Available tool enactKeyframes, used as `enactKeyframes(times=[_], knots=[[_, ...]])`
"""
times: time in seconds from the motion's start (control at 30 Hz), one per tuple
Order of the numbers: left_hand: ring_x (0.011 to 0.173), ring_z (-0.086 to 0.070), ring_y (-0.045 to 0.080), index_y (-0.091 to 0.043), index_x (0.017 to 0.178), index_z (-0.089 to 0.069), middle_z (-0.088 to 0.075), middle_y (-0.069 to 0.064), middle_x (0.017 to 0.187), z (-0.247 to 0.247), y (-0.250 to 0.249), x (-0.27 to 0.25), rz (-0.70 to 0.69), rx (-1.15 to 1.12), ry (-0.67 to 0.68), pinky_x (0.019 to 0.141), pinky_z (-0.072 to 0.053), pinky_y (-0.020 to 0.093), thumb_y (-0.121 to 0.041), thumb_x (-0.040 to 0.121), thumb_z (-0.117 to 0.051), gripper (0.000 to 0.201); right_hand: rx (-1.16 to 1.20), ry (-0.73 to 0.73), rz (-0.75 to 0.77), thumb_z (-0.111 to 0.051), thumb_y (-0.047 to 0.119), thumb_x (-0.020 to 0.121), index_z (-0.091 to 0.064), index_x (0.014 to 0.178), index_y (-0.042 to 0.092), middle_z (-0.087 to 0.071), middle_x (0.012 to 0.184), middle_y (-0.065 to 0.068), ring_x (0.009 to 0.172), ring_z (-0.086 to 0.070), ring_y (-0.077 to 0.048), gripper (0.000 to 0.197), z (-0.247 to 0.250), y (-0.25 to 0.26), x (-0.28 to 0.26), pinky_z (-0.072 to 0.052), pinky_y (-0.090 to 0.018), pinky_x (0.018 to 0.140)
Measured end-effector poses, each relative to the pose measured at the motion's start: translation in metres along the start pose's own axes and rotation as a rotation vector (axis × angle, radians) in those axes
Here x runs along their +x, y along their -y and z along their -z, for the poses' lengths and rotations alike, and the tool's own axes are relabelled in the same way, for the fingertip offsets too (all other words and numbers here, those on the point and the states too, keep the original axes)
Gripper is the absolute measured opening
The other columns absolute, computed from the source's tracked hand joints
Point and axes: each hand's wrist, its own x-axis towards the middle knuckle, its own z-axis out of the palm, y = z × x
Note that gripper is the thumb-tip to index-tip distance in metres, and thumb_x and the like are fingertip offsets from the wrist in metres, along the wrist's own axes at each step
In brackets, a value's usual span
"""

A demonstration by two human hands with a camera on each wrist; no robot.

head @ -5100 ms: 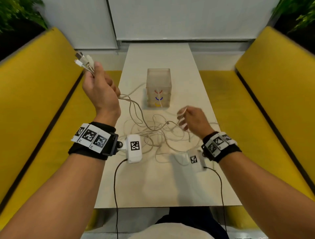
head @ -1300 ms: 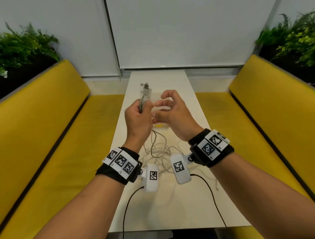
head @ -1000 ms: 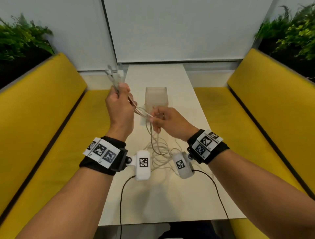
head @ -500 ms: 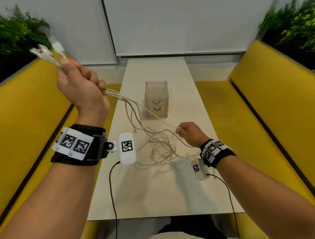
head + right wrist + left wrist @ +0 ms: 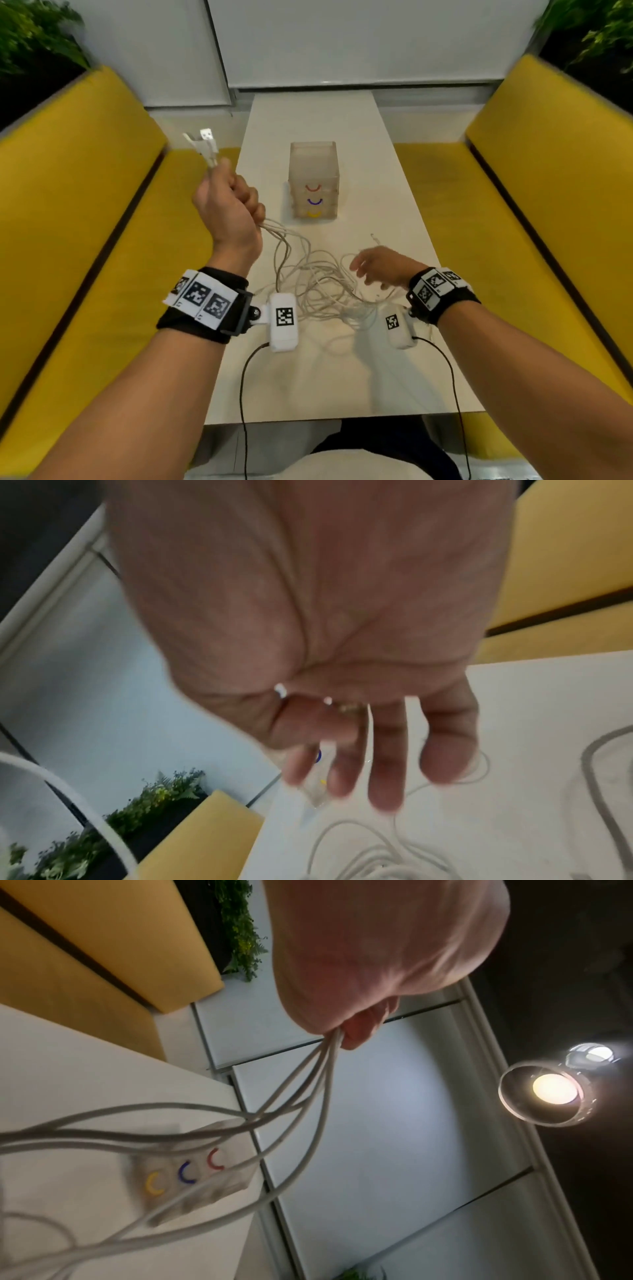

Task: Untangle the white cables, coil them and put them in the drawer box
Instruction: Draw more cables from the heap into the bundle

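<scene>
My left hand [image 5: 227, 205] is raised above the table's left edge, its fist gripping a bundle of white cables [image 5: 308, 274]. Their plug ends [image 5: 205, 144] stick up out of the fist. In the left wrist view the cables [image 5: 301, 1091] leave the fist [image 5: 359, 1015] and fan down toward the table. The rest lies as a tangled heap between my wrists. My right hand [image 5: 373, 265] hovers low over the heap's right side, fingers [image 5: 383, 772] spread and holding nothing. The translucent drawer box [image 5: 313, 185], with red, blue and yellow handles, stands shut behind the heap.
The narrow white table [image 5: 342, 377] runs between two yellow benches [image 5: 85, 222] [image 5: 531, 205]. A loose cable end [image 5: 375, 238] lies right of the box. Black camera leads [image 5: 243, 394] hang off the table's near edge. Plants [image 5: 34, 34] stand behind the bench backs.
My left hand has come down and inward from far up on the left, still gripping the cable ends. My right hand has let go of the strand and opened over the heap.
</scene>
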Motion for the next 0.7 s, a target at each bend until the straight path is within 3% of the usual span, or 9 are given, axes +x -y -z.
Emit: enactKeyframes(times=[0.1,0.23,0.33,0.4,0.57,0.7], knots=[[0.051,-0.009,0.015,-0.023,0.064,-0.032,-0.017,0.0,0.059,0.005,0.022,-0.01,0.056,0.023,0.011,0.046,-0.012,0.025,-0.022,0.095,-0.045,0.034,0.034,-0.294,0.055,-0.047,-0.006,0.088,-0.065,0.077,0.021,-0.067,0.092,-0.004,0.096,-0.065,-0.027,0.034,-0.008,-0.002,0.022,-0.049,-0.029,0.074],[0.049,-0.011,0.015,-0.02,0.061,-0.035,-0.018,0.0,0.056,0.009,0.044,-0.021,0.115,0.042,0.018,0.046,-0.013,0.023,-0.023,0.092,-0.043,0.032,-0.176,-0.295,-0.029,-0.049,0.001,0.088,-0.072,0.105,0.017,-0.067,0.123,-0.01,0.115,-0.062,-0.029,0.033,-0.032,-0.013,0.043,-0.048,-0.031,0.093],[0.048,-0.011,0.014,-0.019,0.061,-0.035,-0.014,0.003,0.059,0.013,0.051,-0.025,0.135,0.047,0.027,0.046,-0.013,0.022,-0.02,0.089,-0.04,0.029,-0.25,-0.255,-0.088,-0.053,0.005,0.092,-0.067,0.122,0.012,-0.062,0.132,-0.012,0.12,-0.06,-0.032,0.034,-0.048,-0.026,0.054,-0.049,-0.035,0.098],[0.047,-0.012,0.014,-0.019,0.061,-0.034,-0.014,0.003,0.059,0.018,0.051,-0.024,0.139,0.054,0.033,0.046,-0.013,0.021,-0.017,0.09,-0.038,0.029,-0.301,-0.241,-0.107,-0.055,0.008,0.093,-0.064,0.124,0.01,-0.061,0.131,-0.014,0.119,-0.06,-0.033,0.033,-0.055,-0.037,0.062,-0.05,-0.038,0.097],[0.047,-0.012,0.013,-0.02,0.062,-0.036,-0.019,-0.002,0.055,0.027,0.048,-0.016,0.152,0.058,0.026,0.046,-0.011,0.022,-0.017,0.094,-0.036,0.033,-0.355,-0.277,-0.145,-0.059,0.017,0.093,-0.067,0.106,0.007,-0.07,0.109,-0.015,0.096,-0.067,-0.033,0.019,-0.062,-0.046,0.072,-0.053,-0.035,0.076],[0.048,-0.012,0.014,-0.02,0.063,-0.035,-0.019,-0.001,0.055,0.029,0.049,-0.012,0.149,0.07,0.014,0.047,-0.01,0.024,-0.016,0.097,-0.035,0.034,-0.422,-0.28,-0.151,-0.064,0.037,0.091,-0.063,0.108,0.012,-0.069,0.108,-0.009,0.095,-0.066,-0.031,0.03,-0.062,-0.048,0.075,-0.047,-0.031,0.072]])
